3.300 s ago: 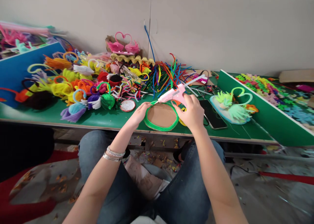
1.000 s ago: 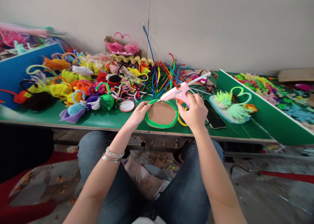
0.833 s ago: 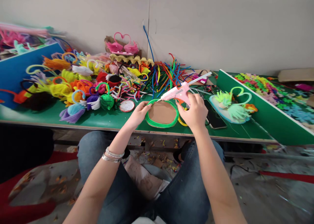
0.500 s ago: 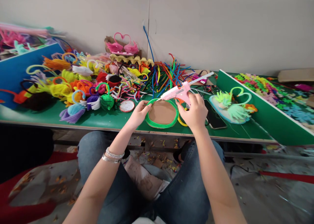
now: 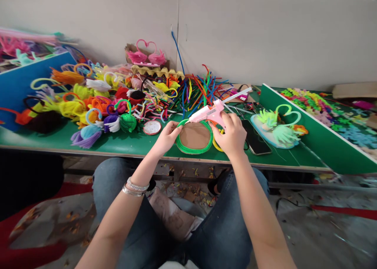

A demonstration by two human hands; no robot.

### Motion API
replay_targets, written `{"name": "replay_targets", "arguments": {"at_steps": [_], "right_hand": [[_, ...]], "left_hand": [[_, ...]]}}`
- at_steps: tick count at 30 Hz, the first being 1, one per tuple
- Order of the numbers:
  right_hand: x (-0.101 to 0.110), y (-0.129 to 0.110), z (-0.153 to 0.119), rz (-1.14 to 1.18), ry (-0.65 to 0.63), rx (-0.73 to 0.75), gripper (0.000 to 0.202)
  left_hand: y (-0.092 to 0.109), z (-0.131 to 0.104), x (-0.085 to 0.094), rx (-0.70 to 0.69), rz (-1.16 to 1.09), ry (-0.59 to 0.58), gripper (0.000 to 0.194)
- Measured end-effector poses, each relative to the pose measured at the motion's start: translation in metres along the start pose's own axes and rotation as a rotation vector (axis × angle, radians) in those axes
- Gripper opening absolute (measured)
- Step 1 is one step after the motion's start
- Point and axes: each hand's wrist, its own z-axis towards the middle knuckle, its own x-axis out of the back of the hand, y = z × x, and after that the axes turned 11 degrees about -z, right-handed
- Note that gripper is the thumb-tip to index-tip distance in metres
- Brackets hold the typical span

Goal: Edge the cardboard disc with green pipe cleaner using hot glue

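Heat is the first worry: the nozzle (image 5: 189, 121) of the pink glue gun (image 5: 207, 113) sits right beside the left hand (image 5: 169, 136), whose thumb and fingers pinch the far-left rim of the green ring (image 5: 194, 150), so a small slip could burn a fingertip. The right hand (image 5: 234, 133) is wrapped around the gun's handle; if it squeezed too hard, glue might smear over the green strands or the cardboard disc (image 5: 194, 136) they border. That ringed disc is close to the desk's (image 5: 126, 140) front edge, near its middle, and a knock could send it into the lap. Swinging the gun back might also catch the phone (image 5: 255, 138) just right of that hand.

Whether the orange trigger (image 5: 216, 123) is pressed, I cannot tell, as fingers cover part of it. The nozzle's very tip and any glue are too small to make out. The yellow loop (image 5: 216, 144) is partly hidden behind the right hand.
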Motion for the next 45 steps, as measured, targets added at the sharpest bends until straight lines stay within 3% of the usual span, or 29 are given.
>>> {"name": "replay_targets", "arguments": {"at_steps": [40,45], "right_hand": [[0.007,0.011,0.004,-0.056,0.043,-0.102,0.032],[0.005,0.011,0.004,-0.07,0.012,-0.098,0.04]], "left_hand": [[0.004,-0.001,0.001,0.005,-0.005,0.018,0.007],[0.004,-0.001,0.001,0.01,-0.01,0.019,0.006]]}}
